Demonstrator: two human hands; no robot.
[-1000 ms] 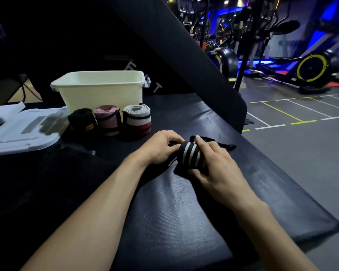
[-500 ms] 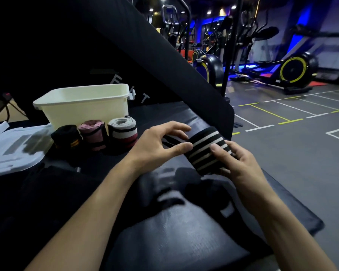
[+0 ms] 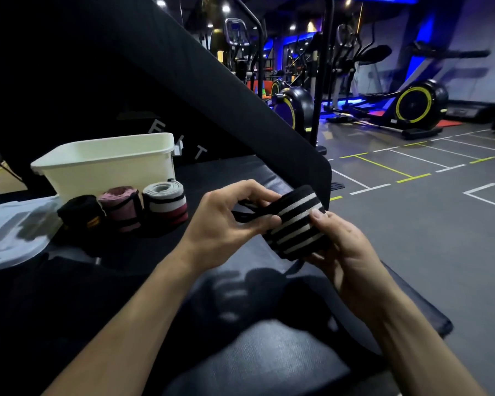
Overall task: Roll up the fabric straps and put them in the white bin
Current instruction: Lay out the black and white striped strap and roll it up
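Right hand (image 3: 346,252) cups the striped roll (image 3: 296,221) from below, thumb on top. Left hand (image 3: 226,221) pinches its loose black tail (image 3: 247,214) — fingers curled. Roll held above the bench pad (image 3: 269,352) — long axis running lower-left to upper-right.

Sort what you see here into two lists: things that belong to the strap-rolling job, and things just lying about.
Belongs to the job:
striped strap roll, held by left hand and right hand
white bin
black roll
pink roll
grey and red roll

Just lying about:
white lid
exercise machines

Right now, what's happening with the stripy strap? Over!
Both hands, left hand and right hand, grip striped strap roll, held above bench. Three rolls wait beside white bin. Nothing blocking.
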